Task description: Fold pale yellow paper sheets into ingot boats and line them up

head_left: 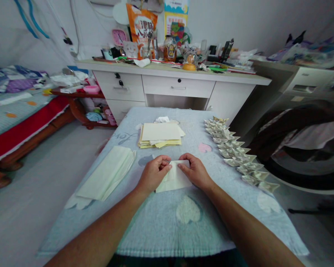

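Note:
Between my two hands is a small pale sheet of paper (176,181), with a crease or folded flap showing on its left part. My left hand (156,170) pinches its upper left edge between thumb and fingers. At the upper right corner my right hand (194,170) grips it, thumb on top and fingers behind. The sheet's lower edge hangs just over the cloth or rests on it; I cannot tell which. Beyond my hands lies a stack of cream and yellow paper (161,132). Left of them is a pile of long pale green folded paper (105,174).
Rows of folded paper boats (233,152) line the right side of the table, which a blue cloth (156,230) covers. Behind stands a white desk (180,87) with a cluttered top. A washing machine (303,111) is at the right, a bed (25,115) at the left.

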Demonstrator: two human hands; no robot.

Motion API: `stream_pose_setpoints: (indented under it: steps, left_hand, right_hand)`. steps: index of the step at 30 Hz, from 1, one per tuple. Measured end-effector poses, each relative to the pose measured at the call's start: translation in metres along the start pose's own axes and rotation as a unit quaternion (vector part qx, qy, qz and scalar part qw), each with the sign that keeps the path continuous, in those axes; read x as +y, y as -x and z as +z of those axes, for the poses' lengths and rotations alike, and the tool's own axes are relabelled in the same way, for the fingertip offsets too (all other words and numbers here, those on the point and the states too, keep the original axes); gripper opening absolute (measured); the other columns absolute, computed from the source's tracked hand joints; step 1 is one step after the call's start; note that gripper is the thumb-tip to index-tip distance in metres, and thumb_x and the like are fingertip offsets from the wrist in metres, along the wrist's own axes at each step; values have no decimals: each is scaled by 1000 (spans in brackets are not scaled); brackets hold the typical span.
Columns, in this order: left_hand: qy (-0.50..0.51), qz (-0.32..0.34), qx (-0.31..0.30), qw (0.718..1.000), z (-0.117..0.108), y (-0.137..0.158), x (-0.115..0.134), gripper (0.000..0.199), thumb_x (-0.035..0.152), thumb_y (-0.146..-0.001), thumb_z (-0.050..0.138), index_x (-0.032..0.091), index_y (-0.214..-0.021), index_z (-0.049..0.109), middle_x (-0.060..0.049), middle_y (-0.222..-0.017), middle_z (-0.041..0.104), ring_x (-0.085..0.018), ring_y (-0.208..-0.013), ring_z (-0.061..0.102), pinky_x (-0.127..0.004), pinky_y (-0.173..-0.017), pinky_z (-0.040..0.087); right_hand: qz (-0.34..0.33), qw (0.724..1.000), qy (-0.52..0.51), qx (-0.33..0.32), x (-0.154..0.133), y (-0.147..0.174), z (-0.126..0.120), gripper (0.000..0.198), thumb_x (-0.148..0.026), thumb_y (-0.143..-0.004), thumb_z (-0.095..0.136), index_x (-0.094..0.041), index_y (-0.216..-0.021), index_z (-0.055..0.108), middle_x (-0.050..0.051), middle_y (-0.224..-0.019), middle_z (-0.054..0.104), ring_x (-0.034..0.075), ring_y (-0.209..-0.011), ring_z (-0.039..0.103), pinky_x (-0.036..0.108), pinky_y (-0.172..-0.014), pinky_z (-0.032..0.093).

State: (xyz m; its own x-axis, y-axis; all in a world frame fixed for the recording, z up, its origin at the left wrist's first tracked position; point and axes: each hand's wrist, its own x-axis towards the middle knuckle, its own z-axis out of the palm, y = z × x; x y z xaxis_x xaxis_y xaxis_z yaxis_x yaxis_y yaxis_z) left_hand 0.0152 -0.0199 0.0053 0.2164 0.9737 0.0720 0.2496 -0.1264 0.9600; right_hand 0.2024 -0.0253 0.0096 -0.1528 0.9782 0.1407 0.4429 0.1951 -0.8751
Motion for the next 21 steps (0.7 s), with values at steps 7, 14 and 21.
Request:
stream_pose_setpoints:
  steps: [7, 14, 21]
  left_hand:
    - [-37, 13, -6, 999, -4, -1, -3, 20, 25, -82, 55, 17, -97, 65, -1, -76, 67, -14, -69, 62, -24, -63, 45]
    - [82, -36, 1, 996, 0, 1, 4, 41, 23, -75, 62, 19, -114, 51, 6, -69, 53, -8, -53, 54, -18, -50, 42]
    - [129, -74, 0, 989, 2, 1, 8, 45, 24, -71, 64, 19, -112, 46, 9, -70, 49, -9, -53, 60, -22, -53, 51]
  right_hand:
    - [-30, 998, 38, 31, 1, -5, 3, 15, -25, -80, 58, -20, -94, 59, 0, -86, 63, 15, -74, 55, 26, -69, 42]
    - [-106, 977, 140, 119, -6, -7, -1, 35, -27, -79, 63, -19, -112, 53, 9, -108, 56, 24, -102, 49, 39, -91, 38]
    - [-125, 955, 266, 38, -19, 6, 1, 23, -41, -81, 65, -23, -95, 64, 9, -113, 52, 28, -107, 41, 44, -90, 32]
